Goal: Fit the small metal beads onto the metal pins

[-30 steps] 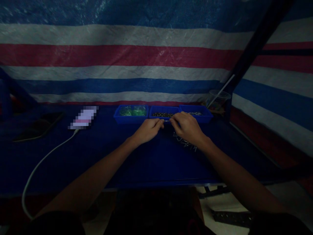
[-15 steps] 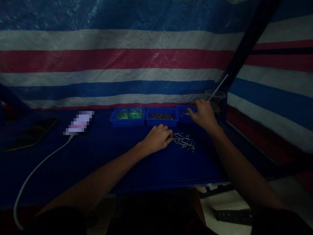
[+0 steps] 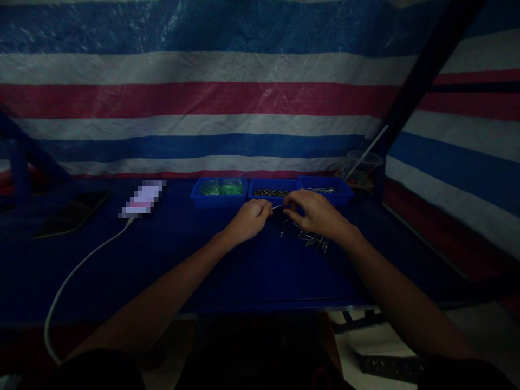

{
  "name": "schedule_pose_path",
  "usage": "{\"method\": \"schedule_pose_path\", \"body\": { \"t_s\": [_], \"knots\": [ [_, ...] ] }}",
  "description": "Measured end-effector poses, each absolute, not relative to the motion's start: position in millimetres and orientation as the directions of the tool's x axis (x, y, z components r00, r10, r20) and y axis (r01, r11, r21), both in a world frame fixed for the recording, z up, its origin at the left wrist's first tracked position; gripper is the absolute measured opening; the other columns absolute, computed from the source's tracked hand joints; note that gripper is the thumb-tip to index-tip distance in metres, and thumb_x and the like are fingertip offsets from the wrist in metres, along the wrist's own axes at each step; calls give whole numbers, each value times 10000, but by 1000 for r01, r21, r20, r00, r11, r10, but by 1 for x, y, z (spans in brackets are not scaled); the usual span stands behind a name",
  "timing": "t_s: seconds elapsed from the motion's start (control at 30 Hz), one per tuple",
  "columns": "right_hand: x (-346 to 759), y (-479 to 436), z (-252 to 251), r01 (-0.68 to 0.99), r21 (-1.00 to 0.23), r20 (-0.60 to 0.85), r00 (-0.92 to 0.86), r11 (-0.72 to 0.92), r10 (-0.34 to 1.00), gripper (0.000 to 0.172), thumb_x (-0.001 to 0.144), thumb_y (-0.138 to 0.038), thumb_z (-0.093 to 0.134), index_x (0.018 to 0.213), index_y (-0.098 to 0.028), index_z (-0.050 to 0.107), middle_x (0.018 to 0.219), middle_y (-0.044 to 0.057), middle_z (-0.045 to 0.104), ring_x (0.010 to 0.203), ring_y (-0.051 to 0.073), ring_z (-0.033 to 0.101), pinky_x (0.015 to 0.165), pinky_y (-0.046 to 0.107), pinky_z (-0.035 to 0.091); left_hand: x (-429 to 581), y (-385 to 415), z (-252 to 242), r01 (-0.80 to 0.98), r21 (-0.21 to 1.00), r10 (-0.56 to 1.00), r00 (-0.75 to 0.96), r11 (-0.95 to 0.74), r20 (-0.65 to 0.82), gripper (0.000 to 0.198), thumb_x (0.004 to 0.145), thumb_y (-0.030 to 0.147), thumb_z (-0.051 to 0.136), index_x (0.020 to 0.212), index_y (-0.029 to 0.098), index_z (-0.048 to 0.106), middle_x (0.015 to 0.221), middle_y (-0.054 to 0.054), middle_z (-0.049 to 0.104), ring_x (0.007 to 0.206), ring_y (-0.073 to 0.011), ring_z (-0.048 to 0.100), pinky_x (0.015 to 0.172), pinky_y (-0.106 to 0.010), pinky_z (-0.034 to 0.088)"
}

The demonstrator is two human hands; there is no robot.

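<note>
My left hand (image 3: 249,219) is closed, its thumb and forefinger pinching a thin metal pin (image 3: 277,207) that points to the right. My right hand (image 3: 314,211) faces it, fingers curled at the pin's far end; whatever is in its fingertips is too small to make out. Below and partly behind the right hand lies a loose pile of similar metal pins (image 3: 317,241) on the blue table (image 3: 260,276). Just beyond the hands stand a blue bin of small dark metal parts (image 3: 271,193) and a blue bin (image 3: 343,195) of thin metal pins.
A third blue bin (image 3: 221,202) holds green pieces in clear plastic. On the left lie a phone (image 3: 142,199) with a white cable (image 3: 81,261) and a dark flat object (image 3: 73,214). A clear tub (image 3: 365,160) stands at the back right, before a striped tarp (image 3: 227,100).
My right hand has come from the right-hand bin leftward to meet my left hand. My left hand has lifted slightly away from the pile, the pin now showing between the hands.
</note>
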State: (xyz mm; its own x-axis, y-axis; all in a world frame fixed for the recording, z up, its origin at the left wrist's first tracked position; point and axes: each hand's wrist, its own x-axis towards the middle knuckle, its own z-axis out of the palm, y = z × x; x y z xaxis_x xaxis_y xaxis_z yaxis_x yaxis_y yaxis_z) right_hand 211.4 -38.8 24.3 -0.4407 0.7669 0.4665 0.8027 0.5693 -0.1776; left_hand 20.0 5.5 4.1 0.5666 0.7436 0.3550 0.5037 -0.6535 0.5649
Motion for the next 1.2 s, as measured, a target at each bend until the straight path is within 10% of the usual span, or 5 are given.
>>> {"method": "schedule_pose_path", "body": {
  "t_s": [0.5,0.83,1.0,1.2],
  "knots": [
    [213,-42,29,826,-149,483,-419,544,769,142,908,-272,437,861,-172,526,798,61,599,726,171,542,672,308,391,19,5,2,421,676,762,552,-605,339,415,959,343,289,787,158,618,666,-5,575,603,-123,521,609,-259,398],
    [283,-18,32,920,-381,760,251,97,599,259,911,-378,375,999,-181,520,806,81,607,765,229,582,695,373,431,13,6,-14,609,256,660,707,-751,253,160,821,316,565,912,192,608,886,-47,637,883,-220,530,750,-339,420],
    [294,-6,18,970,-242,647,190,-37,738,320,841,-368,514,1040,-125,571,816,130,618,892,304,549,770,433,419,11,9,-15,641,236,683,685,-730,254,114,843,242,519,900,180,595,904,-64,629,899,-228,521,769,-348,421],
    [234,-26,22,924,-239,595,-103,298,797,289,869,-372,500,1068,-173,564,752,64,615,810,247,538,736,379,418,14,9,-16,634,240,677,702,-735,219,183,852,254,534,1021,221,592,958,-62,627,935,-245,536,787,-369,427]
  ]
}}
